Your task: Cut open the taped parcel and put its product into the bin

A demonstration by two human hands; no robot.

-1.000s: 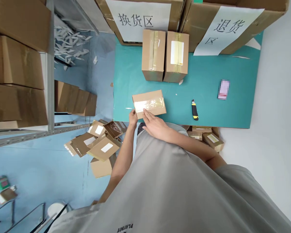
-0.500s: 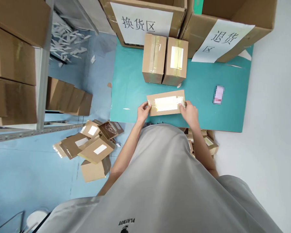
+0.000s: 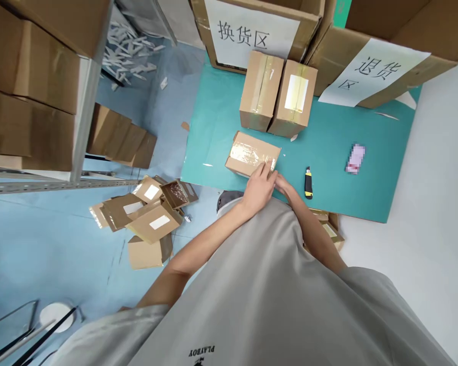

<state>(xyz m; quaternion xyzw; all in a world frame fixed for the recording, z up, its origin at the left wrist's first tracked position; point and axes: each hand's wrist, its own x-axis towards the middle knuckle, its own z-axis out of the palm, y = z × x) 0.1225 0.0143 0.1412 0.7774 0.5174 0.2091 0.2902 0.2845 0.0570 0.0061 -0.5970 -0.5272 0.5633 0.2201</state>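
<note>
A small cardboard box (image 3: 248,152) lies on the green-topped table (image 3: 209,127), a shiny strip of clear tape across its upper face. Over its near right end is my left hand (image 3: 260,184), fingers bent down onto the tape and the edge. My right hand (image 3: 284,185) is at the same corner, its fingers closed by the left fingertips; what they pinch, if anything, is hidden. To the right, apart from both hands, lies a black and yellow utility knife (image 3: 308,184).
Two taped boxes, a left one (image 3: 261,91) and a labelled one (image 3: 294,99), stand behind. Large open cartons (image 3: 313,71) with paper signs line the back. A blurred pink item (image 3: 354,158) lies at right. Discarded boxes (image 3: 152,218) cover the floor beside a loaded shelf (image 3: 87,112).
The box, held between both hands with its label up, now lies on the table with a taped face up. My hands have come together at its right end. The knife has come into view.
</note>
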